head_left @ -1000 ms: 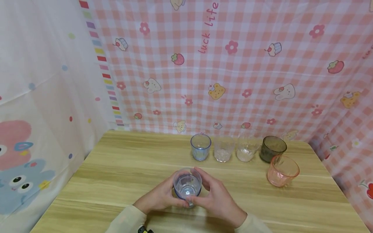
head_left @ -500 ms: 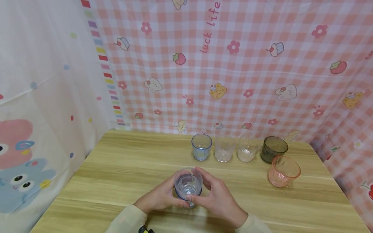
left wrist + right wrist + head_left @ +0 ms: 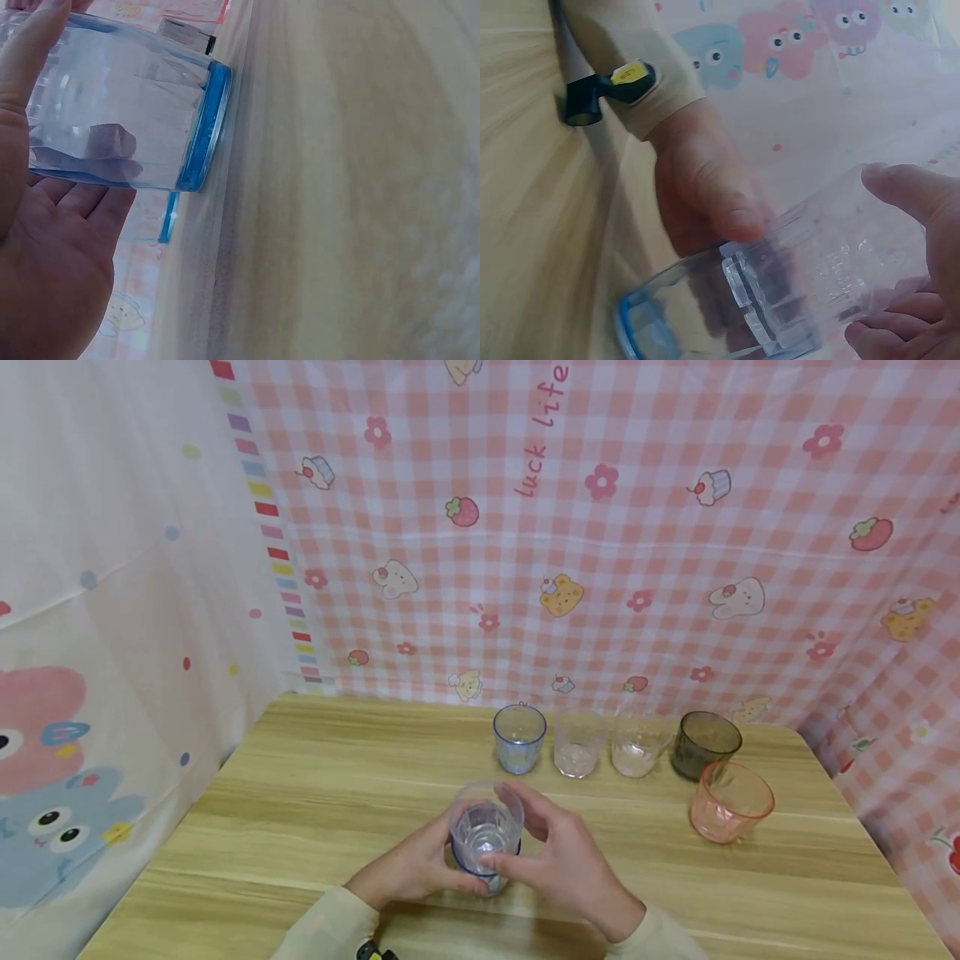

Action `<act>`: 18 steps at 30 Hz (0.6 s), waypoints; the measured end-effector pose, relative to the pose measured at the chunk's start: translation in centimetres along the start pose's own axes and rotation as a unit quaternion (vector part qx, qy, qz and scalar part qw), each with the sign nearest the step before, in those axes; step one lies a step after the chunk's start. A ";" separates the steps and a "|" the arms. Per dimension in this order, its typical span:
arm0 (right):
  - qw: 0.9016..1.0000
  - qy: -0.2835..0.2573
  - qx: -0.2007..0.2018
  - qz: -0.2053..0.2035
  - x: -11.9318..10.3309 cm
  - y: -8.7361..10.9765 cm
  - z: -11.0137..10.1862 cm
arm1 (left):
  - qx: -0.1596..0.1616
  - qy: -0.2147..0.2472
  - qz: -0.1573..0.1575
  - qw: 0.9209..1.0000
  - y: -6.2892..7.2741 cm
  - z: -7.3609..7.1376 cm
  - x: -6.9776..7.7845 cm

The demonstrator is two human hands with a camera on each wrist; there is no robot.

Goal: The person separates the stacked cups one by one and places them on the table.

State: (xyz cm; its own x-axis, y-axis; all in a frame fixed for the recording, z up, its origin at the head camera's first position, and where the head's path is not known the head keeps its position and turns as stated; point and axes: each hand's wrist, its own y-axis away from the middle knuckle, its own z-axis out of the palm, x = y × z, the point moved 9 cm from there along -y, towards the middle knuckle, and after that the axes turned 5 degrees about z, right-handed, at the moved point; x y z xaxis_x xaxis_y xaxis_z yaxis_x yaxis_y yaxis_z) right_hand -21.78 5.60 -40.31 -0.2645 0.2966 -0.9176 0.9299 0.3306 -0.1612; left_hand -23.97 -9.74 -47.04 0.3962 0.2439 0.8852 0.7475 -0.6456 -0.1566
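Over the front middle of the table, my left hand (image 3: 420, 862) grips a blue-tinted clear cup (image 3: 150, 112), thumb on one side and fingers on the other. A colourless clear cup (image 3: 847, 262) sits partly inside its mouth, with its upper part standing out above the blue rim. My right hand (image 3: 566, 864) holds this upper cup between thumb and fingers. In the right wrist view, the left hand (image 3: 705, 184) is around the lower cup, whose thick blue base (image 3: 634, 330) is close to the table.
Behind the hands stand a blue cup (image 3: 519, 753), two clear cups (image 3: 576, 762), a dark grey cup (image 3: 705, 747) and an orange cup (image 3: 723, 814). A pink checked cloth (image 3: 420, 552) hangs at the table's (image 3: 315, 793) back edge, and a white cloth (image 3: 135, 635) hangs at left.
My right hand has raised the clear cup slightly, so more of it shows above the blue rim. The left hand and the cups behind have stayed put.
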 end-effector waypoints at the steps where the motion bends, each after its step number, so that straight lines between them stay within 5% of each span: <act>1: 1.000 -0.002 0.002 -0.003 -0.2 0.0 -0.1 | 0.001 0.001 -0.003 1.000 0.0 0.0 0.0; 18: 0.998 0.000 0.040 -0.052 -3.0 0.1 -3.0 | 0.010 -0.014 -0.041 0.999 0.2 -0.1 -0.8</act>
State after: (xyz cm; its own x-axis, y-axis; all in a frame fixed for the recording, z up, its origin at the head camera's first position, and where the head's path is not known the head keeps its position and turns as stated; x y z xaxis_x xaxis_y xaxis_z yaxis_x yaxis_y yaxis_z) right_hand -21.65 7.43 -36.52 -0.3596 0.2640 -0.8950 0.9151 0.2872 -0.2830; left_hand -24.20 -10.16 -47.69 0.3469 0.3161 0.8830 0.7882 -0.6085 -0.0919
